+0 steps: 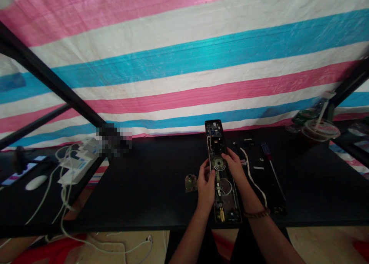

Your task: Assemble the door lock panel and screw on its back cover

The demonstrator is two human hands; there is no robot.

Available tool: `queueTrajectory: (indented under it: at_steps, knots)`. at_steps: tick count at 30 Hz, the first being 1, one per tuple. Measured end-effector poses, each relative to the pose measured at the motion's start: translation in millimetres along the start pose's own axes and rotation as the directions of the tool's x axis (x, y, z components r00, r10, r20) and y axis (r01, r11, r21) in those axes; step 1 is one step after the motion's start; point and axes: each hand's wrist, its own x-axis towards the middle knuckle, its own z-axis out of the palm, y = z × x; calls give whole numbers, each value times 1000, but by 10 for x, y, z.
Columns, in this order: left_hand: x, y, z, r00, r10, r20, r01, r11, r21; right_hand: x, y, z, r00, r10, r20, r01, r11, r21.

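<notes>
Basically: both hands on a long open housing, pointing away from you

Your long open housing (222, 173) lies right between your hands over the black table (150, 179), inside up, long axis running away from you, far end leaning a bit to your left. Near end sits by the table's front edge; far end shows against the striped sheet (173, 72). Can't tell if it's lifted or resting.

Your left hand (206, 185) is closed on the left long wall, fingers curled, thumb at the rim. Your right hand (234, 164) grips the right wall further up, thumb over the rim, so it's the nearer one to the far end and the circuit board (215, 132); left is nearer to the brass fitting (221, 213) at your end. Key relation: the round metal disc (219, 163) sits across the housing's width between your two thumbs, right thumb just beside it.

Loose metal plate (190, 183) lies just left of your left hand. White cable (253, 183) runs right of your right forearm, then the screwdriver (266, 152), handle away from you, well clear of both hands
</notes>
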Motion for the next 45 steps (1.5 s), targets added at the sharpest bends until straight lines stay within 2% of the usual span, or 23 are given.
queueTrajectory:
  at_steps: [11, 29, 45]
  knots:
    - [4, -7, 5, 1000, 13, -2, -13, 1000, -1, 8, 19, 13, 1000, 11, -29, -11, 1000, 15]
    - [23, -32, 7, 1000, 28, 12, -28, 999, -39, -8, -11, 14, 1000, -3, -3, 3, 1000, 16]
    - [13, -21, 11, 999, 40, -13, -41, 999, -26, 32, 61, 10, 1000, 7, -20, -6, 999, 42]
